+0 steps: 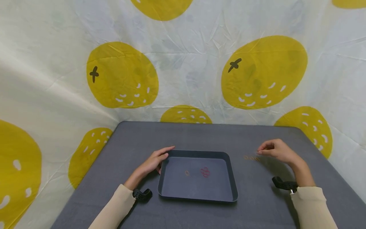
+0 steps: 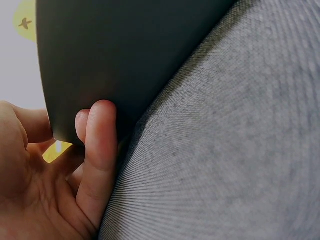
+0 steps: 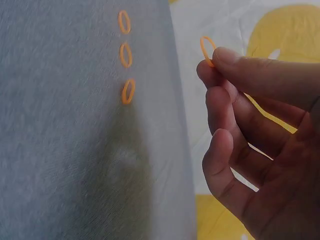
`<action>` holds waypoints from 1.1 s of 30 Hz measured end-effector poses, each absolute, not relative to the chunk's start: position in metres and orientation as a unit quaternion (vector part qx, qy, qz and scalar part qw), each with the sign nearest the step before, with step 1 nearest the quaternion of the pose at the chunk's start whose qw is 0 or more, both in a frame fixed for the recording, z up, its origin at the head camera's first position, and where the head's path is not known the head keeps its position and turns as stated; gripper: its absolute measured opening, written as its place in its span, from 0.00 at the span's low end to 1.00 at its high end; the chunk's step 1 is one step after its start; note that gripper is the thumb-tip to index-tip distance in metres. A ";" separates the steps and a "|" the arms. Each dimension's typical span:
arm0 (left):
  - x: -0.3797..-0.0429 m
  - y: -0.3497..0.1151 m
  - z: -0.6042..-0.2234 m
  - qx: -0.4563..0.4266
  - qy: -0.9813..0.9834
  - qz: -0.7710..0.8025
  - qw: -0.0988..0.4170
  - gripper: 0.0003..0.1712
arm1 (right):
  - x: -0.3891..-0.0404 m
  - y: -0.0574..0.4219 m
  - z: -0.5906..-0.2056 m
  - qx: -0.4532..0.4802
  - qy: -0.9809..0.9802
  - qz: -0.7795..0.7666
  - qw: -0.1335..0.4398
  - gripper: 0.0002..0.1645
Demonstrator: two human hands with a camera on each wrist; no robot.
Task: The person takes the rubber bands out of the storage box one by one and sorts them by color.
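Observation:
A dark grey rectangular tray (image 1: 197,198) lies on the table. At its far left corner my left hand (image 1: 152,161) grips the rim, with fingers (image 2: 101,135) against the outer wall in the left wrist view. Between thumb and fingertip, my right hand (image 1: 281,152) pinches a small orange rubber band (image 3: 205,50), held above the table to the right of the tray. Three more orange rubber bands (image 3: 121,56) lie in a row on the table below that hand. Inside the tray are one orange rubber band (image 1: 185,173) and several red rubber bands (image 1: 205,172) clustered together.
A grey cloth covers the table (image 1: 197,135). Behind and to the left hangs a white curtain (image 1: 188,73) printed with yellow fruit. Black camera mounts sit on the left wrist (image 1: 143,195) and on the right wrist (image 1: 286,184).

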State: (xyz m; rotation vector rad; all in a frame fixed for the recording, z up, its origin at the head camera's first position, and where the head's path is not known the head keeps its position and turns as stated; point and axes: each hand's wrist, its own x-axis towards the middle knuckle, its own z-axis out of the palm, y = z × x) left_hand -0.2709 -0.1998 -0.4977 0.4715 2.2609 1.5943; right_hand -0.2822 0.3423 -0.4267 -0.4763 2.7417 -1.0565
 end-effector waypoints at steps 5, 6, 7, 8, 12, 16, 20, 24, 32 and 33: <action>-0.270 -0.201 -0.497 0.170 0.793 0.561 0.167 0.27 | -0.283 0.352 -0.435 -0.151 0.924 -0.341 0.088 0.09; -0.270 -0.201 -0.497 0.171 0.793 0.560 0.167 0.27 | -0.283 0.354 -0.437 -0.145 0.925 -0.338 0.089 0.09; -0.270 -0.201 -0.497 0.172 0.793 0.560 0.167 0.27 | -0.283 0.356 -0.439 -0.144 0.927 -0.334 0.091 0.10; -0.270 -0.201 -0.497 0.172 0.793 0.560 0.168 0.27 | -0.283 0.357 -0.440 -0.138 0.929 -0.330 0.092 0.10; -0.269 -0.200 -0.497 0.169 0.793 0.560 0.171 0.27 | -0.283 0.361 -0.447 -0.130 0.935 -0.318 0.089 0.10; -0.270 -0.200 -0.498 0.168 0.793 0.560 0.169 0.27 | -0.283 0.361 -0.451 -0.127 0.938 -0.310 0.090 0.10; -0.269 -0.200 -0.498 0.168 0.796 0.557 0.165 0.27 | -0.286 0.361 -0.455 -0.124 0.941 -0.301 0.091 0.09; -0.269 -0.200 -0.497 0.168 0.796 0.557 0.164 0.27 | -0.286 0.362 -0.457 -0.120 0.943 -0.296 0.090 0.09; -0.270 -0.199 -0.496 0.165 0.794 0.560 0.167 0.27 | -0.288 0.362 -0.458 -0.103 0.945 -0.295 0.098 0.09; -0.270 -0.199 -0.496 0.166 0.795 0.560 0.167 0.27 | -0.289 0.362 -0.459 -0.102 0.944 -0.296 0.101 0.09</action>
